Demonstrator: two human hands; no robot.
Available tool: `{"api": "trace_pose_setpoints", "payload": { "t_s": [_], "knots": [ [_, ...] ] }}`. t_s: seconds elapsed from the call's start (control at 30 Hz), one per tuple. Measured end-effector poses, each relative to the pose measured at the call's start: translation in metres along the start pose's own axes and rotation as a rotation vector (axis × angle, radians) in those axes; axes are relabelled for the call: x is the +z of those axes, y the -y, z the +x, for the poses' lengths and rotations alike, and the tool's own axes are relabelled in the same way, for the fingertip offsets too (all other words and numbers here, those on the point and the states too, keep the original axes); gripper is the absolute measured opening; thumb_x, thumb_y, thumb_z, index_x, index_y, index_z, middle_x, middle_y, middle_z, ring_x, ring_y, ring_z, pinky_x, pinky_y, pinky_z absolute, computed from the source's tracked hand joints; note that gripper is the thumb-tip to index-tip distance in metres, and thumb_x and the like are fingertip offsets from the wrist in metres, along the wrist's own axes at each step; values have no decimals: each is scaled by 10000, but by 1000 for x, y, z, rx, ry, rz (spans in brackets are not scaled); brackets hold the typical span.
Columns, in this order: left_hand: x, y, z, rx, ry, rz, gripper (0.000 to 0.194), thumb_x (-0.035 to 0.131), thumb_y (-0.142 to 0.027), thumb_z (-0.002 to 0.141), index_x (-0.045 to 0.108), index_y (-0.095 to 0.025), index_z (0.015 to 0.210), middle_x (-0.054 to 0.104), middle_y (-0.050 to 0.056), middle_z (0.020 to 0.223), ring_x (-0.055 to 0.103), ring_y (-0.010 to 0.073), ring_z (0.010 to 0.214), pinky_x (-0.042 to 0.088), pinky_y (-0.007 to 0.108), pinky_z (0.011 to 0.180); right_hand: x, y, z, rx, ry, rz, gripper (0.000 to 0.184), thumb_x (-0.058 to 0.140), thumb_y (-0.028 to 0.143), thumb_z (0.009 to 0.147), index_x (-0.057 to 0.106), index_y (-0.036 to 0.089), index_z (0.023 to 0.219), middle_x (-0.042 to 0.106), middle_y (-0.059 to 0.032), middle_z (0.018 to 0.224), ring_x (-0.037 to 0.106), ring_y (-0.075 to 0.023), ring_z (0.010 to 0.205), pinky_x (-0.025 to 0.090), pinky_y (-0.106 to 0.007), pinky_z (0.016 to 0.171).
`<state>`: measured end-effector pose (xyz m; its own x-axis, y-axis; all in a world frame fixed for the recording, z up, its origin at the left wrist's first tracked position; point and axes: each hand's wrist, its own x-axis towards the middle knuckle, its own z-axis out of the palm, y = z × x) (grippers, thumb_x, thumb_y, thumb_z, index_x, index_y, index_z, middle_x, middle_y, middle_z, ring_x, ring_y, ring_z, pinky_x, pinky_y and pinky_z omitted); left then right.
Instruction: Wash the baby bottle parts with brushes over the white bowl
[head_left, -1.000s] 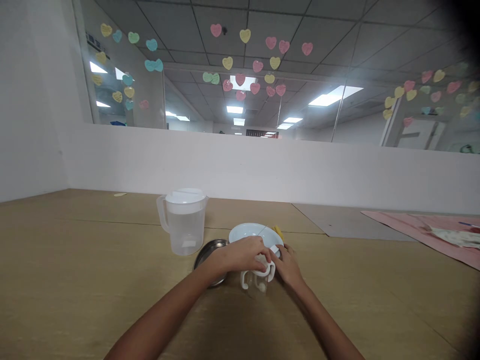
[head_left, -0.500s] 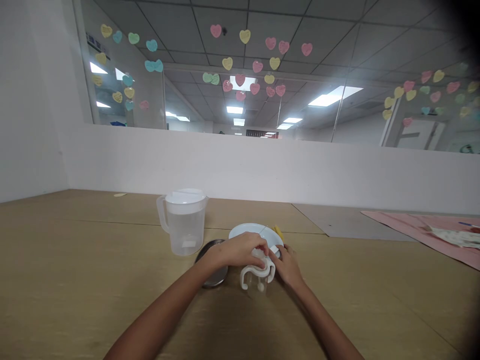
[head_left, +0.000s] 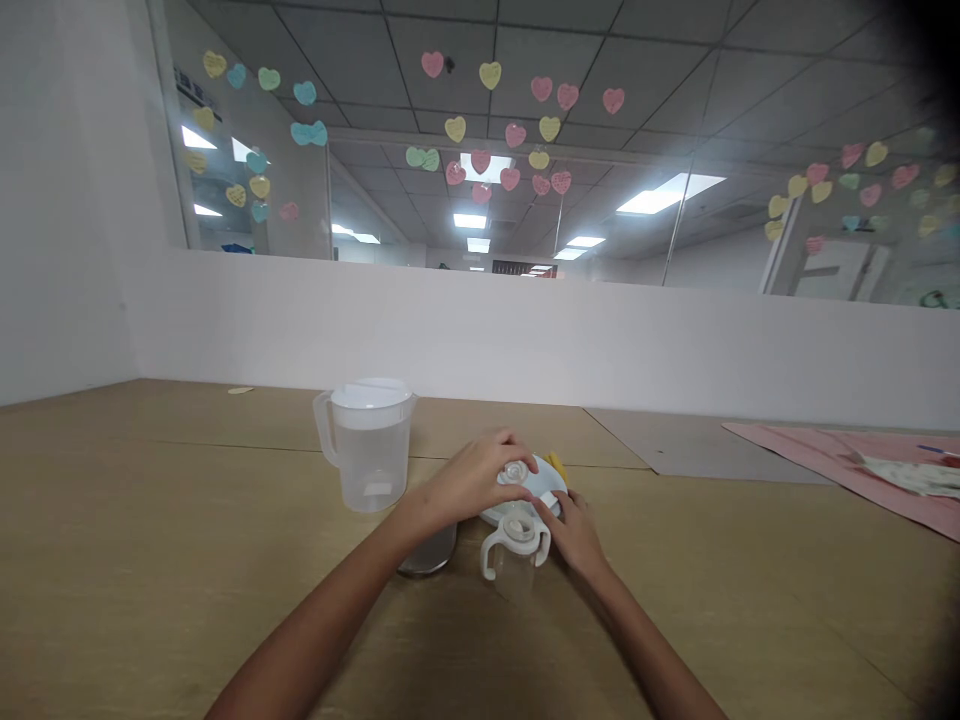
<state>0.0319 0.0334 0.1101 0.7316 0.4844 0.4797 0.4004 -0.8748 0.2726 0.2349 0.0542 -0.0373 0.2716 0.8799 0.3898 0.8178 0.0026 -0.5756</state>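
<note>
Nearest is a clear cup with a white two-handled collar, upright on the desk, between the two forearms. Its top is open to view, with a round inner rim. The left hand is above and just behind it, with a small clear round piece held between thumb and fingers. The right hand is bent beside the collar, its fingertips by a small white piece; whether it grasps this or the cup, I cannot tell.

To the left of the cup lies a metal dish, partly covered by the left forearm. Behind the cup is a pale plate; both hands hide parts of it, and the left hand stands in the way from the pitcher side. A yellow thing shows at the plate's far edge.

Farther left stands a translucent pitcher with lid, its handle pointing left. The desk is bare in front of the cup and widely to the right, up to a grey sheet and a pink cloth. A seam crosses the desk behind the plate.

At the back is a white wall; above it, glass carries heart-shaped notes, their writing too small to read.
</note>
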Motion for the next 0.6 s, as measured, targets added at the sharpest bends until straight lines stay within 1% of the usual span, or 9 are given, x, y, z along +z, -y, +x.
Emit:
{"api": "trace_pose_setpoints", "payload": {
  "t_s": [0.2, 0.33, 0.4, 0.5, 0.6],
  "knots": [
    [-2, -1, -1, 95, -265, 82, 191, 546, -293, 785, 592, -198, 944, 527, 34, 980, 504, 152, 918, 409, 262, 808, 1, 0, 0, 4, -7, 11, 454, 396, 502, 784, 596, 149, 989, 502, -137, 1064, 435, -264, 1070, 332, -364, 911],
    [6, 3, 1, 178, -416, 145, 173, 513, -275, 808, 592, -201, 943, 534, 42, 972, 498, 157, 933, 414, 287, 823, 1, 0, 0, 7, -11, 18, 462, 396, 505, 783, 596, 149, 999, 504, -141, 1063, 454, -262, 1048, 348, -364, 896],
    [11, 8, 4, 203, -472, 181, 175, 504, -269, 813, 592, -200, 948, 536, 44, 972, 494, 158, 932, 411, 299, 832, 0, 0, 0, -3, -12, 18, 458, 396, 501, 785, 593, 149, 1001, 516, -134, 1041, 471, -254, 1021, 349, -359, 894],
    [22, 18, 8, 202, -488, 233, 181, 503, -273, 814, 590, -195, 952, 544, 48, 973, 490, 163, 923, 405, 313, 832, 1, -1, 1, -16, -11, 14, 458, 396, 500, 786, 590, 143, 998, 532, -127, 1006, 485, -251, 996, 354, -356, 885],
    [33, 30, 13, 167, -442, 281, 179, 497, -273, 816, 592, -197, 948, 552, 54, 980, 487, 175, 925, 396, 335, 834, 3, -3, 1, -22, -23, 4, 458, 400, 503, 782, 597, 140, 981, 544, -128, 993, 489, -256, 989, 359, -359, 874]
  ]
}}
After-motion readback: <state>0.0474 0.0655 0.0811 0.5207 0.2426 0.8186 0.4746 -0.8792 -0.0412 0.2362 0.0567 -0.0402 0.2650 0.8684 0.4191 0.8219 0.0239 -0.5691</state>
